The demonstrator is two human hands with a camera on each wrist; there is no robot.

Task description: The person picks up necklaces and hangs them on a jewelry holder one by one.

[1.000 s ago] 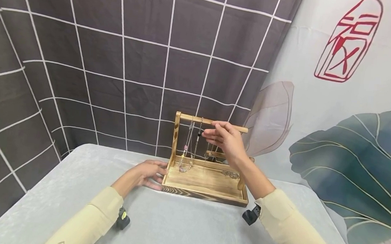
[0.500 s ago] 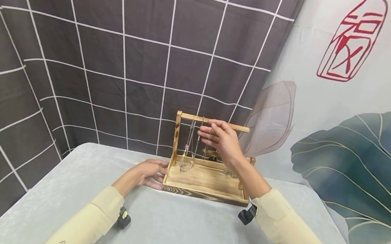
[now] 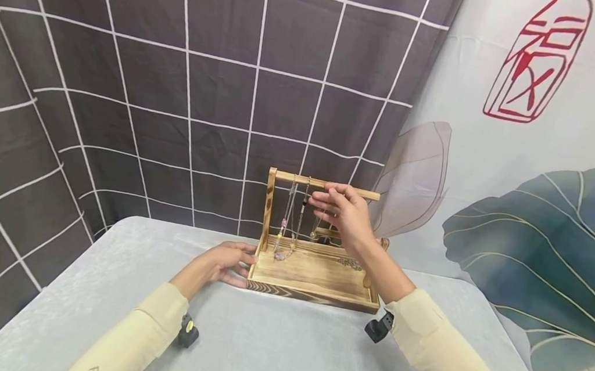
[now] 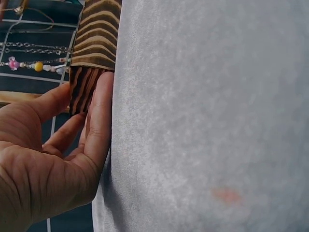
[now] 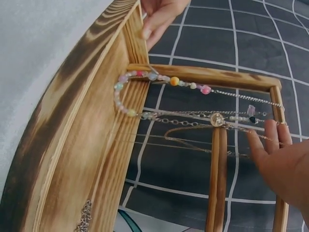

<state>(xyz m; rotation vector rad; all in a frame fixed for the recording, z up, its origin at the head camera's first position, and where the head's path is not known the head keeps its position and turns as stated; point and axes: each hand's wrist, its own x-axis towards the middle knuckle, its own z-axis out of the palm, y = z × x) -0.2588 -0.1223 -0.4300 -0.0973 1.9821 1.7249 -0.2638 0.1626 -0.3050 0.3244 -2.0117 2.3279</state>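
A wooden jewelry stand point(image 3: 301, 276) with a shallow tray base and overhead bar sits on the table. My left hand point(image 3: 223, 261) grips the tray's left end, thumb on one side of the wall and fingers on the other in the left wrist view. Up at the bar, my right hand point(image 3: 350, 213) touches it with extended fingers, beside a thin chain. A pastel beaded necklace point(image 5: 175, 81) and other chains hang from the bar. A necklace with a round pendant point(image 5: 217, 119) hangs near the lower bar point(image 5: 218, 179). Part of the overhead bar is hidden behind my right hand.
A small heap of silver chain point(image 3: 350, 264) lies at the tray's right side. The pale cloth-covered table point(image 3: 274, 347) extends in front of the stand. A dark gridded curtain point(image 3: 221, 86) and a printed white curtain point(image 3: 467, 164) stand behind.
My right hand shifts slightly left along the bar, then back right. The pendant chain beside it swings and now hangs in plainer sight. My left hand stays at the tray's end.
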